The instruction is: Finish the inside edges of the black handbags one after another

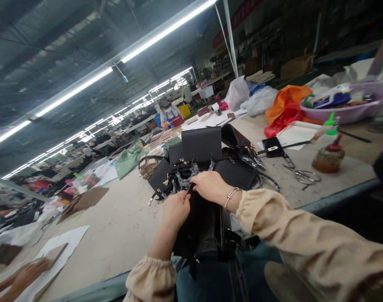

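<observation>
Item: black bag (199,226), one, lower centre of the frame, upright at the near edge of the table (125,214), its lower part in front of the person's teal clothing (260,262).

Grip, left hand (176,209): thumb and fingers pinched on the bag's upper end. Grip, right hand (208,186): likewise pinched there, just beside the left; a bracelet (231,197) at the wrist. The exact part held is too small to tell.

Stage, as judged: the held bag is in mid-handling, neither hand having let go. Body and metal fittings appear in place; nothing visible shows what is left on it. The piled black bags (201,144), centre of the frame just beyond the hands, look assembled, with flaps, straps and clasps fitted; clear plastic wrap (183,180) lies among them.

Appearance: black, smooth, faintly glossy, soft-sided, creased along the body; small metal stud low down; dark straps at its right. Underside and interior hidden.

Adjacent stock, right of the frame: scissors (307,178), amber bottle (328,158), purple basin (332,115).

Lower left: a co-worker's hand (28,274) on a brown panel (56,253) over white paper (76,238).
</observation>
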Tool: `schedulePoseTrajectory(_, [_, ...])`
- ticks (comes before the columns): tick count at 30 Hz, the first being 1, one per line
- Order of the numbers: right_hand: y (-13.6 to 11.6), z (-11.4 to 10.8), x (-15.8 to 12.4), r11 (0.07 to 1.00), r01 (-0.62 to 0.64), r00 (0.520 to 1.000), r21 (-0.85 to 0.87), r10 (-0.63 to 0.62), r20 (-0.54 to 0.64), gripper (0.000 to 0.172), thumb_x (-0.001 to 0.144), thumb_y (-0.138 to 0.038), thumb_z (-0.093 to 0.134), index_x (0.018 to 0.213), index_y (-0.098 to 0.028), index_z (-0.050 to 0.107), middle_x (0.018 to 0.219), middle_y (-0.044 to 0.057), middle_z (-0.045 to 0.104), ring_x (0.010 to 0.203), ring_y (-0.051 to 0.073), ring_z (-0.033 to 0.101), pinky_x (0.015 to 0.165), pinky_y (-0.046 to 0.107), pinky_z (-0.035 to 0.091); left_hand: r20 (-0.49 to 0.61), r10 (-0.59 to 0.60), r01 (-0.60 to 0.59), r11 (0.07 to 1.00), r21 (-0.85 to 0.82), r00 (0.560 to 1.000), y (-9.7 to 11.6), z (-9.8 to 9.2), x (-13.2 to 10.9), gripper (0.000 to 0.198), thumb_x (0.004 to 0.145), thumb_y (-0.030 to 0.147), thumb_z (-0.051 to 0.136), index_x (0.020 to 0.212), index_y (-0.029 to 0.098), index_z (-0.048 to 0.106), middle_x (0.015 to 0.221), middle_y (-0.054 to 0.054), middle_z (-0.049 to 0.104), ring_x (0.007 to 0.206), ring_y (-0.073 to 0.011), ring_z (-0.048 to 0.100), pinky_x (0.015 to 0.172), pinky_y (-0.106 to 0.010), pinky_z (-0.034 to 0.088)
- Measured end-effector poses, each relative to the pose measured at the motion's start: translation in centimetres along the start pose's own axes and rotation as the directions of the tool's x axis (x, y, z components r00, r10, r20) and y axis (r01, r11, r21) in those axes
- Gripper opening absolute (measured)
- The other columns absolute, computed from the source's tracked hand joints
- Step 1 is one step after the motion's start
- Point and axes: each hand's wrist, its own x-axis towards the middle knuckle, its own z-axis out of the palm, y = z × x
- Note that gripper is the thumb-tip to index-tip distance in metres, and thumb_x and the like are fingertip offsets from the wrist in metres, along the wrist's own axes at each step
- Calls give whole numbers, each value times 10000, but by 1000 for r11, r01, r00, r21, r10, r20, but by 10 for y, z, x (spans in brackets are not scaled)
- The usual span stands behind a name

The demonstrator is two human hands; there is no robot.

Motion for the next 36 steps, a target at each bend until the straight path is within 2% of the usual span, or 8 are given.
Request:
schedulePoseTrajectory(19, [-6,-1,2,1000,-17,999,-1,17,-37,138,819,-289,564,848,-192,658,843,71,683,818,225,639,658,283,450,20,-17,17,1000,-4,1000,3,0,0,278,896,328,398,755,210,607,764,-41,679,747,-195,627,605,-269,347])
schedulePoseTrajectory(26, [-3,0,-4,1000,-20,999,11,21,-50,163,832,-288,554,948,-194,621,876,64,681,832,214,635,675,282,455,11,-35,36,999,-8,999,3,2,0,289,897,332,385,746,206,597,753,-44,677,732,-192,627,593,-269,333])
schedulePoseTrajectory(36, [-6,-9,-4,1000,-4,1000,10,4,13,177,862,-271,502,903,-196,657,887,72,684,846,212,636,693,290,459,38,-15,15,1000,4,999,8,-2,-1,280,895,319,391,753,207,605,769,-51,678,755,-202,628,614,-272,354])
